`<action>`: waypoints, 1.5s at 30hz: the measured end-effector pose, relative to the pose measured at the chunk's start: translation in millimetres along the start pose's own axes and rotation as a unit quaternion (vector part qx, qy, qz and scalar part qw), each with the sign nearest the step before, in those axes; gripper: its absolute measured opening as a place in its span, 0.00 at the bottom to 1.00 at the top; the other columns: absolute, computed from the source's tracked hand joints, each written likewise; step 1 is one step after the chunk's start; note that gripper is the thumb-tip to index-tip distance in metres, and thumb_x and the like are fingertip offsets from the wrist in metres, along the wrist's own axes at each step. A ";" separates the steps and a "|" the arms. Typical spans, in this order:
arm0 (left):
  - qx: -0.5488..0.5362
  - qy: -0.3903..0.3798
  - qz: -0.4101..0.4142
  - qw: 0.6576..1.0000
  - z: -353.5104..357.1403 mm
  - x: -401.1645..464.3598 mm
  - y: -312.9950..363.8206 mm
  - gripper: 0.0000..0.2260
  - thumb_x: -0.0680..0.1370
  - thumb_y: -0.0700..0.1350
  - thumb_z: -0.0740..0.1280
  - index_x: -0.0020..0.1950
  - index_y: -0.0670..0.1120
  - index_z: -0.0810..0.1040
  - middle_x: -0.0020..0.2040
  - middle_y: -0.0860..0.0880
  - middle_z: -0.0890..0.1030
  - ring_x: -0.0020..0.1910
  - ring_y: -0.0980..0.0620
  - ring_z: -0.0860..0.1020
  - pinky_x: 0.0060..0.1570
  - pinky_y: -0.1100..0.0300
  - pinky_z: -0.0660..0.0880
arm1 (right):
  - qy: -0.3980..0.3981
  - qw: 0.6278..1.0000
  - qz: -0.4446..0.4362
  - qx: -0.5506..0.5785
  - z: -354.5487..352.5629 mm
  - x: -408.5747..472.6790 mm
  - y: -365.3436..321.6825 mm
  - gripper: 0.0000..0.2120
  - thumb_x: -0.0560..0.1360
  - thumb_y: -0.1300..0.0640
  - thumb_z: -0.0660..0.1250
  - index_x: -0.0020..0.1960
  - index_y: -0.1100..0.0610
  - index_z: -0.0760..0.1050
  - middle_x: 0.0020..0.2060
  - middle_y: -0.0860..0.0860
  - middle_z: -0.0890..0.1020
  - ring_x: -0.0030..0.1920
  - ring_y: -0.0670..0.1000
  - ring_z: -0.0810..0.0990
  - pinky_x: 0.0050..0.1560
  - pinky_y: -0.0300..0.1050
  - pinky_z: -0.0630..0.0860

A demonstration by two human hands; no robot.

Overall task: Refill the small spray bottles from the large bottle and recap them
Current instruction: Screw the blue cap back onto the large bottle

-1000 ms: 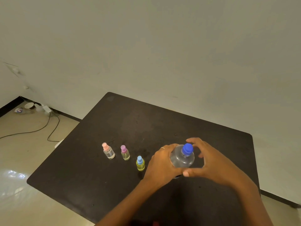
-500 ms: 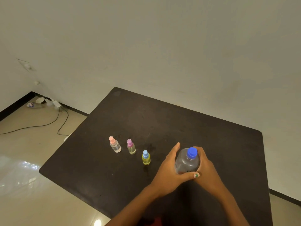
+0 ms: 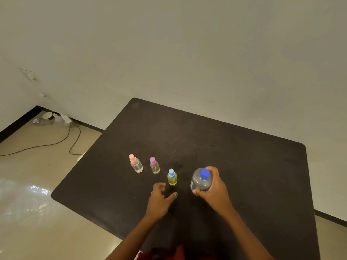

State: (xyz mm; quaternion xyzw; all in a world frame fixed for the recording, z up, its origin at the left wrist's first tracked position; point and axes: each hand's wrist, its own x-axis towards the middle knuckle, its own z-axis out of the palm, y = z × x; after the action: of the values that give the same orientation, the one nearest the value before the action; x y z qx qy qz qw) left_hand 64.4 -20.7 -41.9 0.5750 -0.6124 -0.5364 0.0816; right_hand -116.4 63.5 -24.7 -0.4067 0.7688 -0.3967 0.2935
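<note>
A large clear bottle (image 3: pixel 200 182) with a blue cap stands on the black table (image 3: pixel 234 156), and my right hand (image 3: pixel 216 188) grips its body from the right. Three small capped spray bottles stand in a row to its left: a yellow one with a light blue cap (image 3: pixel 172 177), a pale one with a purple cap (image 3: pixel 154 165), and a clear one with a pink cap (image 3: pixel 136 163). My left hand (image 3: pixel 159 197) hovers just in front of the yellow bottle, fingers loosely spread, holding nothing.
The table's left edge drops to a shiny tiled floor. Cables (image 3: pixel 71 136), a white adapter (image 3: pixel 65 118) and a cup (image 3: pixel 47 115) lie in the far left corner by the wall. A plain wall runs behind the table.
My left hand has let go of the large bottle and moved left toward the yellow spray bottle. My right hand now holds the large bottle alone.
</note>
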 end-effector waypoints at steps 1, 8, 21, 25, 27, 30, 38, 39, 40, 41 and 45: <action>-0.005 0.014 0.007 1.000 -0.6 3.8 -0.3 0.27 0.72 0.46 0.72 0.67 0.47 0.64 0.68 0.44 0.70 0.63 0.45 0.72 0.61 0.52 0.73 | 0.002 1.000 -0.002 0.001 5.1 1.5 0.2 0.34 0.59 0.57 0.80 0.55 0.42 0.63 0.50 0.40 0.76 0.51 0.42 0.77 0.48 0.34 0.73; -0.006 0.014 0.090 0.996 7.0 31.2 -1.0 0.32 0.70 0.41 0.74 0.71 0.48 0.64 0.66 0.49 0.73 0.66 0.52 0.70 0.65 0.59 0.67 | 0.039 0.999 0.029 0.006 21.9 2.8 1.8 0.35 0.61 0.59 0.80 0.58 0.46 0.62 0.53 0.46 0.75 0.53 0.45 0.75 0.52 0.37 0.72; -0.013 0.037 0.177 0.983 10.2 53.3 2.8 0.17 0.72 0.38 0.71 0.59 0.49 0.76 0.52 0.54 0.81 0.52 0.57 0.79 0.56 0.59 0.75 | 0.063 0.996 0.066 0.003 25.6 4.2 -0.9 0.36 0.60 0.59 0.80 0.59 0.46 0.62 0.54 0.46 0.75 0.54 0.46 0.76 0.53 0.38 0.72; -0.023 0.029 0.184 0.982 10.4 62.0 9.8 0.17 0.72 0.38 0.71 0.59 0.50 0.75 0.51 0.55 0.81 0.52 0.57 0.78 0.55 0.62 0.74 | 0.090 0.994 0.063 0.012 22.7 13.3 -4.0 0.37 0.60 0.58 0.80 0.60 0.47 0.62 0.53 0.46 0.75 0.53 0.46 0.76 0.51 0.38 0.72; -0.024 0.024 0.182 0.983 11.3 66.8 14.3 0.17 0.73 0.39 0.71 0.60 0.50 0.75 0.52 0.55 0.81 0.53 0.57 0.78 0.56 0.61 0.73 | 0.099 0.993 0.061 0.012 19.8 20.2 -5.4 0.37 0.59 0.58 0.80 0.59 0.47 0.62 0.53 0.46 0.76 0.52 0.46 0.76 0.49 0.36 0.71; -0.023 0.014 0.191 0.981 14.0 72.7 21.3 0.17 0.73 0.39 0.70 0.60 0.49 0.75 0.52 0.55 0.80 0.53 0.57 0.78 0.55 0.62 0.73 | 0.103 0.993 0.065 0.012 15.6 29.9 -5.8 0.37 0.59 0.59 0.80 0.59 0.47 0.62 0.52 0.46 0.75 0.51 0.46 0.76 0.48 0.36 0.71; -0.026 -0.005 0.210 0.977 26.3 84.4 36.4 0.18 0.72 0.38 0.70 0.55 0.58 0.73 0.47 0.61 0.79 0.49 0.59 0.79 0.49 0.68 0.72 | 0.111 0.990 0.082 0.012 11.2 39.6 -0.1 0.37 0.59 0.59 0.80 0.60 0.49 0.63 0.53 0.47 0.76 0.52 0.48 0.77 0.50 0.39 0.73; -0.025 -0.006 0.209 0.978 27.6 85.5 37.4 0.18 0.72 0.38 0.70 0.55 0.57 0.73 0.47 0.61 0.79 0.49 0.59 0.78 0.49 0.68 0.72 | 0.109 0.990 0.083 0.014 11.4 39.3 0.2 0.37 0.59 0.59 0.80 0.60 0.48 0.63 0.53 0.47 0.76 0.52 0.48 0.77 0.50 0.39 0.73; -0.024 -0.008 0.209 0.978 29.0 86.8 38.0 0.18 0.72 0.38 0.70 0.56 0.56 0.74 0.47 0.61 0.79 0.49 0.59 0.78 0.49 0.68 0.71 | 0.108 0.990 0.084 0.016 11.4 39.3 0.7 0.37 0.59 0.60 0.80 0.60 0.48 0.62 0.53 0.47 0.76 0.53 0.48 0.77 0.50 0.39 0.72; -0.023 -0.008 0.208 0.978 30.1 88.2 37.7 0.17 0.72 0.38 0.70 0.57 0.54 0.75 0.47 0.60 0.79 0.50 0.59 0.78 0.50 0.68 0.71 | 0.108 0.990 0.084 0.019 11.6 39.2 1.1 0.38 0.59 0.60 0.80 0.60 0.48 0.62 0.54 0.48 0.76 0.53 0.48 0.76 0.51 0.39 0.72; -0.003 -0.009 0.207 0.978 32.3 90.6 36.5 0.18 0.72 0.38 0.70 0.60 0.49 0.75 0.49 0.58 0.78 0.50 0.59 0.77 0.51 0.69 0.70 | 0.112 0.990 0.084 0.030 12.5 39.5 1.9 0.40 0.59 0.62 0.80 0.61 0.47 0.60 0.55 0.47 0.74 0.54 0.47 0.75 0.52 0.38 0.71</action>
State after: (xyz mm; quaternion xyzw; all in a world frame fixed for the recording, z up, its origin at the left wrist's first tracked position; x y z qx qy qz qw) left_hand -10.7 -82.9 -74.6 0.4307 -0.7169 -0.5153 0.1870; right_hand -127.1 25.6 -37.8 -0.2848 0.8162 -0.4361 0.2499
